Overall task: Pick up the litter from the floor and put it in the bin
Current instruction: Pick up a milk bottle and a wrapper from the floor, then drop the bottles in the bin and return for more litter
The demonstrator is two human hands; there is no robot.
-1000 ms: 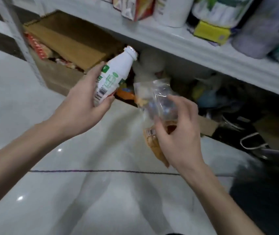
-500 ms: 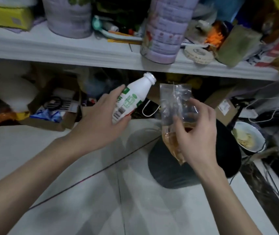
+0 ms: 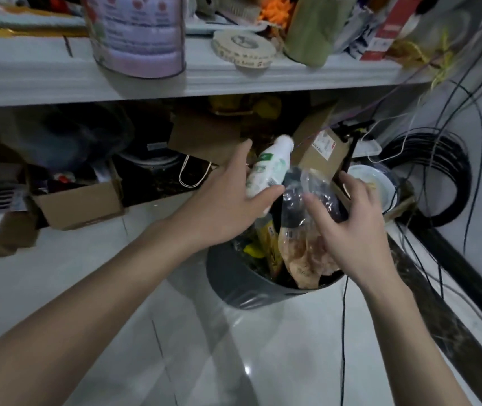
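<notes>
My left hand [image 3: 228, 200] holds a white plastic bottle [image 3: 269, 168] with a green label, tilted with its cap up and to the right. In my right hand [image 3: 354, 227] is a clear plastic bag [image 3: 307, 230] with orange-brown contents hanging at its lower end. Both hands are above the open mouth of a dark grey bin [image 3: 242, 285] that stands on the white floor. Yellow wrappers and other litter lie inside the bin.
A white shelf [image 3: 234, 77] with a pink tin [image 3: 137, 33] and clutter runs across the top. Cardboard boxes [image 3: 81, 203] sit under it on the left. A white bowl [image 3: 377, 183] and coiled black cables [image 3: 445, 183] lie right of the bin, along a dark skirting.
The view swung right and closer to the bin. Both hands, still holding the bottle and the bag, moved from beside the bin to directly over its opening.
</notes>
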